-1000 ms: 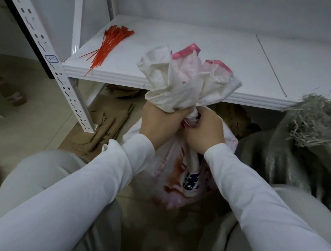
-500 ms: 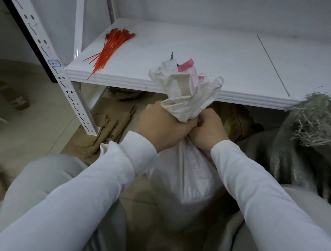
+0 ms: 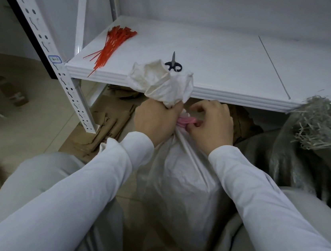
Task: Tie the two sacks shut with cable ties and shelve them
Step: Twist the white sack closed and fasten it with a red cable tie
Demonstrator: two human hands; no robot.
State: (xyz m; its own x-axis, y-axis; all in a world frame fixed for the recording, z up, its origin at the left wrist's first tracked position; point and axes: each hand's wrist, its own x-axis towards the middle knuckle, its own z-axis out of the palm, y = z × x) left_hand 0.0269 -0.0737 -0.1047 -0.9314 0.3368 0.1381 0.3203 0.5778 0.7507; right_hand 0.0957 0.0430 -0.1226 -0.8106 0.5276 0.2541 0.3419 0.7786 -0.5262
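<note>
A white woven sack (image 3: 179, 178) stands on the floor between my knees, its mouth bunched into a neck. My left hand (image 3: 156, 122) is clenched around that neck just below the flared top (image 3: 161, 84). My right hand (image 3: 212, 123) pinches a pink fold of the sack (image 3: 187, 120) at the neck. A second sack (image 3: 302, 162), grey-green with a frayed open top, slumps at the right. A bundle of red cable ties (image 3: 111, 46) lies on the white shelf (image 3: 226, 65) at its left end. No tie is visible around the neck.
Dark-handled scissors (image 3: 174, 65) lie on the shelf just behind the sack's top. A white perforated upright (image 3: 57, 69) stands at the shelf's left front corner. Flattened brown cardboard (image 3: 107, 130) lies on the floor under the shelf.
The sack's top has been twisted tighter and has sunk lower, uncovering the scissors. My right hand has shifted from gripping the neck to pinching a pink fold beside it.
</note>
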